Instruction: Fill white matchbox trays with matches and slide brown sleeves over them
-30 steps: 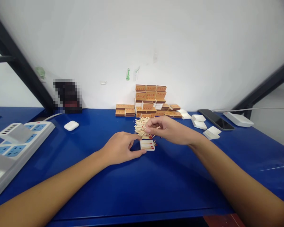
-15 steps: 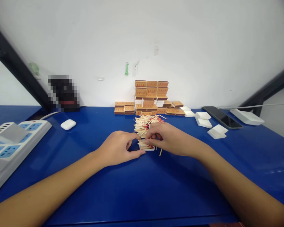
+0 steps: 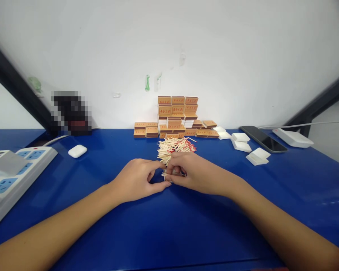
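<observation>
A small white matchbox tray (image 3: 165,180) lies on the blue table, mostly covered by my fingers. My left hand (image 3: 138,177) grips its left end, thumb at the near side and index finger at the far side. Fingers pinched, my right hand (image 3: 196,171) is over the tray on some matchsticks (image 3: 163,174), whose pale ends stick out at the left. Just behind both hands is a heap of loose red-tipped matches (image 3: 165,149), partly hidden by my right hand.
Orange matchboxes (image 3: 177,109) are stacked against the wall behind the heap. To the right lie white trays (image 3: 240,146), a black phone (image 3: 264,139) and a white device (image 3: 292,137). At left are a white earbud case (image 3: 77,151) and a power strip (image 3: 41,160).
My right hand has shifted left over the tray and now covers more of it. My left hand keeps its hold. The whole view has moved slightly.
</observation>
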`<state>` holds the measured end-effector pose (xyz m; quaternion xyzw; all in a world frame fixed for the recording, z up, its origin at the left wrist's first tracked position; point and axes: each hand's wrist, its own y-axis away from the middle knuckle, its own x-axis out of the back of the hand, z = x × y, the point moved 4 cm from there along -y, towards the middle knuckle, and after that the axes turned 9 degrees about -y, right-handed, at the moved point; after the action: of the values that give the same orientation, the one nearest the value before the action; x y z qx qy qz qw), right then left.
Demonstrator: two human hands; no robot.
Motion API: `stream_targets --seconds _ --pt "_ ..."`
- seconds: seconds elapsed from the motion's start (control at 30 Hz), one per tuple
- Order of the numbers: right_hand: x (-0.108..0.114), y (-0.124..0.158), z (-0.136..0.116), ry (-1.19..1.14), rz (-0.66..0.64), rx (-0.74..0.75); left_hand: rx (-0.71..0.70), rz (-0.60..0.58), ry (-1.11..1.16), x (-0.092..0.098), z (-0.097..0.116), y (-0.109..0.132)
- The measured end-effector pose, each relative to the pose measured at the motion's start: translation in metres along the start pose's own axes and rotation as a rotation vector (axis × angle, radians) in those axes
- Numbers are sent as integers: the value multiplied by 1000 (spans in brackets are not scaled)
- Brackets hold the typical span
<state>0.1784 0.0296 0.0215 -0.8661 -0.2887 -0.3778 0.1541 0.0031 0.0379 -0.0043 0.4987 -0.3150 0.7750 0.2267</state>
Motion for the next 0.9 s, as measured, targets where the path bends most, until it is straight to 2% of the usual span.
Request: stream_targets --seconds 0.27,0.4,0.63,0.9 --pt "8 4 7 34 -42 -37 -10 21 -26 0 0 1" --pt "12 4 3 21 -12 3 -16 3 -21 0 1 0" --pt "1 0 2 -23 -26 13 -3 -7 -17 0 0 0" --pt "4 2 7 15 -20 0 -6 -6 -24 -1 1 0"
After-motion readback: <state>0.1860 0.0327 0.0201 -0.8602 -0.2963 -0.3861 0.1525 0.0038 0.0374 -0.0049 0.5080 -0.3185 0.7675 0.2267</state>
